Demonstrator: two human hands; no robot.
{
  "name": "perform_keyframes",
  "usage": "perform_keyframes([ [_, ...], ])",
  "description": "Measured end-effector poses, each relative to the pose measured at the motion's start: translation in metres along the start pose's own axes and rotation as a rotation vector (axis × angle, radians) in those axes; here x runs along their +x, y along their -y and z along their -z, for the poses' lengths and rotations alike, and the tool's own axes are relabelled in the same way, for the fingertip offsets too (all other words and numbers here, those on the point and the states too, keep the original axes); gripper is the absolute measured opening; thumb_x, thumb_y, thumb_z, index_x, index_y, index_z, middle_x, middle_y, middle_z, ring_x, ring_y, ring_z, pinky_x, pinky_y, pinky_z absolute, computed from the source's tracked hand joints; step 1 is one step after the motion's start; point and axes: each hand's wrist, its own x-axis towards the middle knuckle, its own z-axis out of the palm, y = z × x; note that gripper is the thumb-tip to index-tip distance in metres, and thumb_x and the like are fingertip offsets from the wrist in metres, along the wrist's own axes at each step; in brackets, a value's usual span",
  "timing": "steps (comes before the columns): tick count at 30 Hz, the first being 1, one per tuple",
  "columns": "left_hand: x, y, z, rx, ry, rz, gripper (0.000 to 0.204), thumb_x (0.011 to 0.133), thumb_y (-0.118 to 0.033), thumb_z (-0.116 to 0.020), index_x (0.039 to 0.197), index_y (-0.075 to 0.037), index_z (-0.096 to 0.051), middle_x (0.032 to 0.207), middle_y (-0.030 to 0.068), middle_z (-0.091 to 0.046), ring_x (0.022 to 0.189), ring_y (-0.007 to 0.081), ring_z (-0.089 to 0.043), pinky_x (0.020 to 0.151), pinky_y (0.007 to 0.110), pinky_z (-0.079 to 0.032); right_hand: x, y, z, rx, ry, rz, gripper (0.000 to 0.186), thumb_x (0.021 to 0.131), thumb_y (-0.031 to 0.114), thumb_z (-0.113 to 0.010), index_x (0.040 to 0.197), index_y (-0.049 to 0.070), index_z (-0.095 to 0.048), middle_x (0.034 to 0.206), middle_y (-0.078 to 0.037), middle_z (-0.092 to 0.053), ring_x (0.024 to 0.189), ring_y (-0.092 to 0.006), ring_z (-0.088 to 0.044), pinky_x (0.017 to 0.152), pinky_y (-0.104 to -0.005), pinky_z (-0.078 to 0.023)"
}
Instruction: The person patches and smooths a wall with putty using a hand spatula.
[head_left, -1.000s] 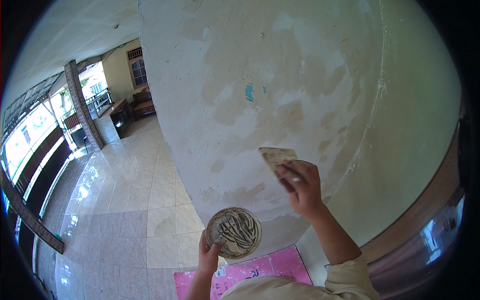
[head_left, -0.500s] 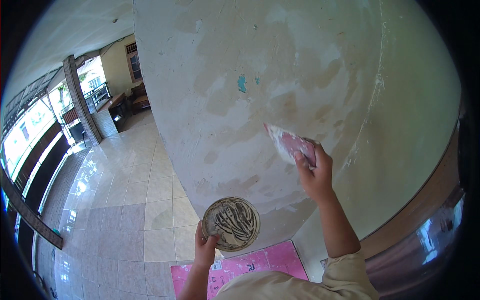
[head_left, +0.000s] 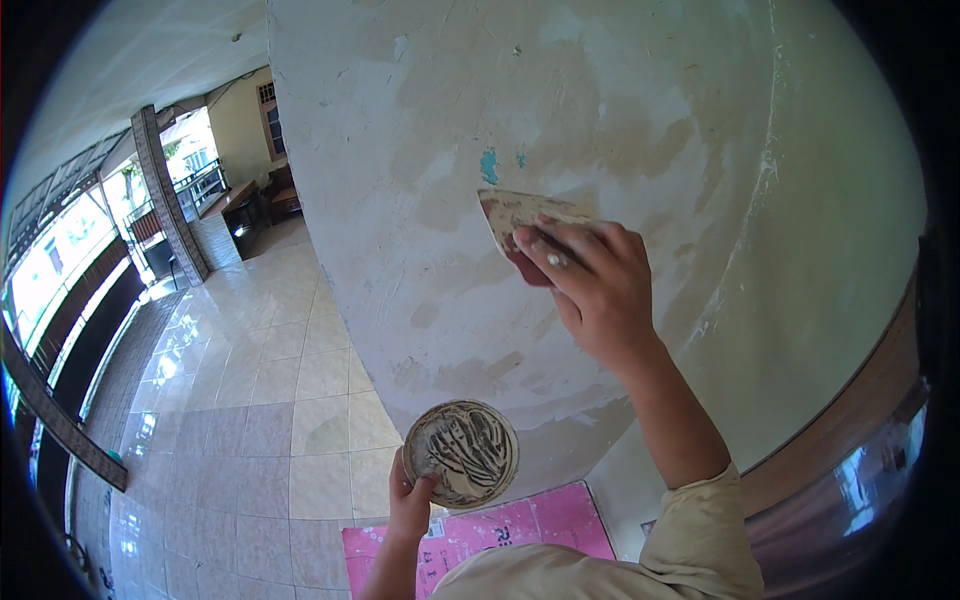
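My right hand (head_left: 605, 285), raised toward the patchy plaster wall (head_left: 420, 120), grips a triangular scraper (head_left: 512, 208) with pale, smeared material and a reddish part. The scraper lies at or very near the wall, just below two turquoise patches (head_left: 489, 166) of exposed paint; contact is hard to tell. Low in the middle, my left hand (head_left: 410, 505) holds a round container (head_left: 460, 445) by its rim, thumb inside, with streaked grey-beige paste over the bottom.
A pink sheet (head_left: 540, 515) lies at the wall's foot. A tiled porch floor (head_left: 240, 420) stretches left to a railing, pillar (head_left: 160, 190) and wooden furniture (head_left: 245, 210). A pale green wall (head_left: 820, 220) adjoins at right, with curved brown wood along its edge.
My right hand has risen from low on the wall, turned over, and moved left with the scraper to just under the turquoise patches. My left hand and container have moved only slightly.
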Motion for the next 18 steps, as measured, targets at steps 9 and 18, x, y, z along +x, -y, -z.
perform_keyframes([
  [9,0.001,-0.002,-0.002,0.015,0.002,0.028,0.047,0.077,0.007,-0.049,0.123,0.001,-0.046,0.112,0.0084,-0.057,0.106,0.0159,-0.054,0.094,0.030,-0.042,-0.017,-0.007,-0.002,-0.137,0.021,-0.008,0.038,0.075,0.010,-0.066,0.110,0.026,-0.067,0.115,0.007,-0.061,0.097,-0.0151,-0.051,0.082,-0.0348,-0.032],
  [18,0.001,0.001,-0.001,-0.022,0.003,0.037,0.045,0.077,0.006,-0.050,0.122,0.001,-0.046,0.112,0.0086,-0.058,0.105,0.0161,-0.054,0.095,0.031,-0.041,-0.014,-0.006,-0.009,-0.144,0.003,-0.026,0.037,0.076,0.012,-0.066,0.109,0.028,-0.067,0.115,0.009,-0.061,0.097,-0.0152,-0.051,0.082,-0.0357,-0.031],
])
